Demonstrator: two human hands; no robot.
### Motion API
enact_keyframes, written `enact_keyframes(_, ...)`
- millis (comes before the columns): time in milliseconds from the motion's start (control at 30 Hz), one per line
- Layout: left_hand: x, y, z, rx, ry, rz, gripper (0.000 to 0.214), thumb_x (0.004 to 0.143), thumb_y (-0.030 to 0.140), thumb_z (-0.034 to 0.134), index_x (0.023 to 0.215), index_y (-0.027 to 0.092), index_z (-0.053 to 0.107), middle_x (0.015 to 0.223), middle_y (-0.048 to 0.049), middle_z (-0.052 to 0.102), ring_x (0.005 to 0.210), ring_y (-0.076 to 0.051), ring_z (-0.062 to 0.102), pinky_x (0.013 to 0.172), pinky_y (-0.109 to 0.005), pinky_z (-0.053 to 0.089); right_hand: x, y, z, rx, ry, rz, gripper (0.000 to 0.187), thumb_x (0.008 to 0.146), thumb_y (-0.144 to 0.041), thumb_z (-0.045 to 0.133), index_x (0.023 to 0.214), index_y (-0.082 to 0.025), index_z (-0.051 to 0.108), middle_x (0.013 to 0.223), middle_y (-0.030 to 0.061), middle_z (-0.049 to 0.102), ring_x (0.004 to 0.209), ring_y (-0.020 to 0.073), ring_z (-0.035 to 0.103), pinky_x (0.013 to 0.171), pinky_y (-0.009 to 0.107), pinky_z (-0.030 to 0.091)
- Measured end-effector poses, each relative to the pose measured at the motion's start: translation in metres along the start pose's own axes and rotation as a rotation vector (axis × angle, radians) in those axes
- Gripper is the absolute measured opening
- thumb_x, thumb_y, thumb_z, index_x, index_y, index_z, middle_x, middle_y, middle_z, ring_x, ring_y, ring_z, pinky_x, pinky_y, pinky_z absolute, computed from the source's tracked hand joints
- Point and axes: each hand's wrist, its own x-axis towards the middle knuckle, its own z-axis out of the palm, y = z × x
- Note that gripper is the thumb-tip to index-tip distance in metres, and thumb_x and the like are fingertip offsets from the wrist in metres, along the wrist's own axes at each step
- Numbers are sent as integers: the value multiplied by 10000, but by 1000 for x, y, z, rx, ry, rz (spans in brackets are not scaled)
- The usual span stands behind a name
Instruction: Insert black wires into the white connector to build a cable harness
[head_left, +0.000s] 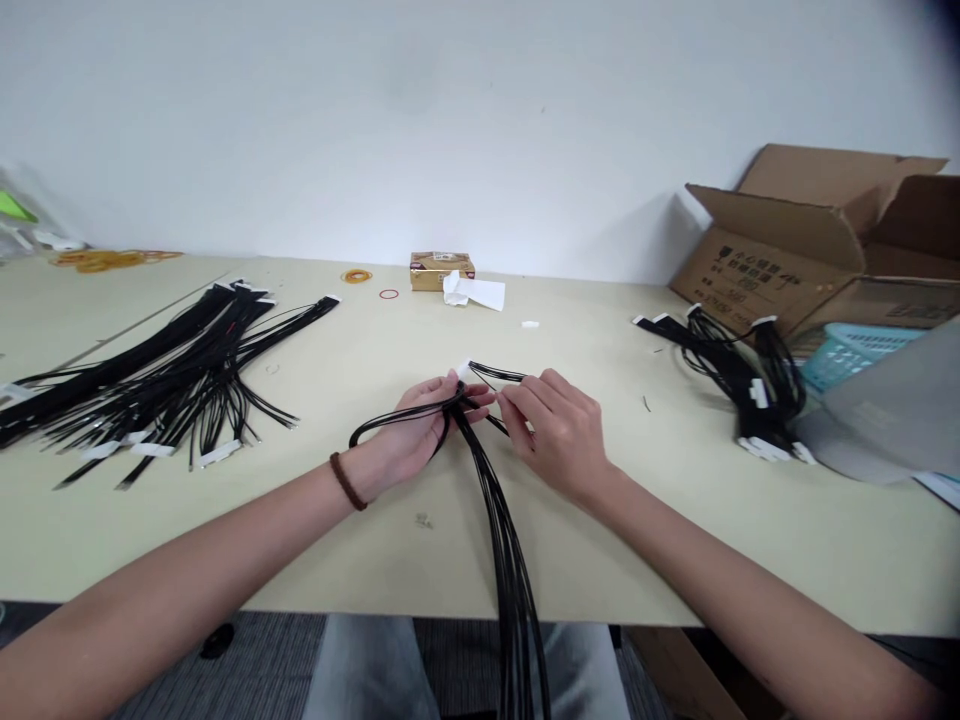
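A bundle of black cables (504, 520) runs from the table's middle down over the front edge toward my lap. My left hand (416, 430), with a brown band on its wrist, is closed around the bundle where the cables bend. My right hand (559, 430) pinches the cable ends just to the right of it, fingers pressed together. A white connector (466, 370) on the cable ends sticks out beyond my fingers.
A large spread of black cables with white tags (161, 375) lies at left. Another cable pile (739, 385) sits at right beside an open cardboard box (817, 245) and a blue basket (851, 350). Rubber bands (357, 275), a small box (441, 270) and tissue rest near the wall.
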Motion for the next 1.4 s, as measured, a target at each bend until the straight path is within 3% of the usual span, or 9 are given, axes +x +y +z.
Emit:
enact_keyframes(333,-2,0,2,94,-12,55,192,783,282,597,781,91,617,834,-96,667,828,-178,632,822,-345,483,0,-2,1,27,-63,41,202,846,-129,418,667,-189,491,584,17,542,582,145,394,510,286,280)
enact_keyframes(933,-4,1,4,205,-27,97,209,769,309,607,740,106,573,915,-109,656,872,-186,621,762,-315,483,0,-2,-4,333,-155,274,216,877,-164,368,684,-199,457,584,-6,467,586,139,368,545,276,310)
enact_keyframes(1067,-4,1,5,213,-23,89,220,761,323,614,764,106,584,883,-103,657,848,-182,620,751,-307,480,0,0,-3,271,-94,240,170,870,-166,409,740,-201,514,706,29,515,680,158,402,630,307,365)
enact_keyframes(1200,-3,-1,6,256,-46,87,223,768,334,602,764,111,588,853,-84,656,800,-163,615,735,-302,485,1,1,0,242,-40,174,107,834,-153,485,756,-206,537,980,73,586,889,208,461,715,352,411)
enact_keyframes(1400,-1,-5,5,305,-47,79,225,757,343,609,732,122,577,777,-54,648,740,-151,610,683,-290,495,3,2,3,428,-108,156,148,854,-132,440,755,-204,524,1086,62,616,928,186,535,755,356,449)
